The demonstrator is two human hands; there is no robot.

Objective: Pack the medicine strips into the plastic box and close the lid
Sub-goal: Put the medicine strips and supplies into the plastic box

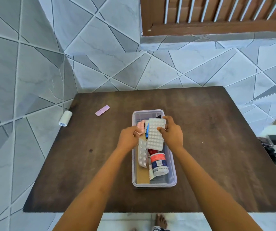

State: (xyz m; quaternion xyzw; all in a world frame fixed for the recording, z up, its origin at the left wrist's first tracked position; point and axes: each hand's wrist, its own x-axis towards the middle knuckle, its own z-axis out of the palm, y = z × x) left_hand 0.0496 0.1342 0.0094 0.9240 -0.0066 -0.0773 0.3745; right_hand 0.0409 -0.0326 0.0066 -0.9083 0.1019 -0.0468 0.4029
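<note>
Over the plastic box [172, 172], the right hand [171, 132] pinched a white strip [155, 133] lying along the box's length, while the left hand [128, 138] pinched a pink strip [141, 126] beside it.

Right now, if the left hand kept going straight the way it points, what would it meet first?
The left hand points right, into the plastic box. Past the pink strip it pinches, it would probably first meet the large white blister strip held by the right hand; depth is unclear.

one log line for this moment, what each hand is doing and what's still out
right hand: holds white pill strip over box | left hand: holds pink strip | lid: not seen | pink strip on table: unpacked
</note>
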